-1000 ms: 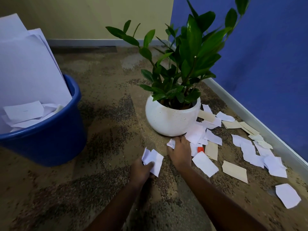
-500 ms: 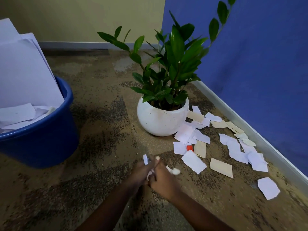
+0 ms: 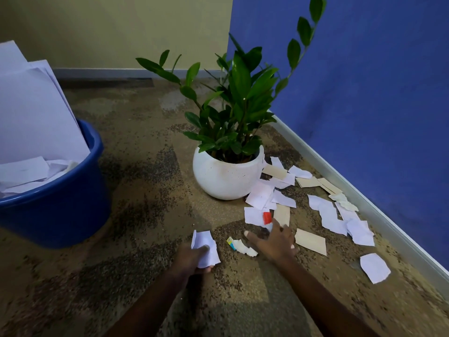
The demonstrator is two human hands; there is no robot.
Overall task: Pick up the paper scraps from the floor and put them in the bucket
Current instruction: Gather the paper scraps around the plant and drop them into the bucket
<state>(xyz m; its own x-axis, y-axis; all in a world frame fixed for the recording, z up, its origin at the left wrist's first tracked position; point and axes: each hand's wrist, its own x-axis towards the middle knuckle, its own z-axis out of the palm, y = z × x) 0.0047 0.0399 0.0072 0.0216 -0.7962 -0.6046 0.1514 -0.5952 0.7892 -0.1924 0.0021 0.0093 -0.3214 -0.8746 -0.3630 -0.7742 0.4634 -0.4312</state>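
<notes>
My left hand (image 3: 192,259) grips a small stack of white paper scraps (image 3: 205,246) just above the floor. My right hand (image 3: 274,242) is spread flat with fingers apart over a scrap on the floor, near a small red piece (image 3: 267,218). A crumpled white scrap (image 3: 244,248) with a coloured bit lies between the hands. Several white and tan paper scraps (image 3: 332,220) are scattered to the right, between the pot and the wall. The blue bucket (image 3: 56,203) stands at the left, filled with white sheets and scraps.
A white round pot (image 3: 226,178) with a green leafy plant stands just beyond my hands. The blue wall and its grey skirting (image 3: 364,198) run along the right. A yellow wall closes off the back. The floor is speckled brown.
My right hand has left my left hand and reached out to the right toward the scattered scraps. The left hand keeps its scraps. A crumpled scrap now lies between the hands.
</notes>
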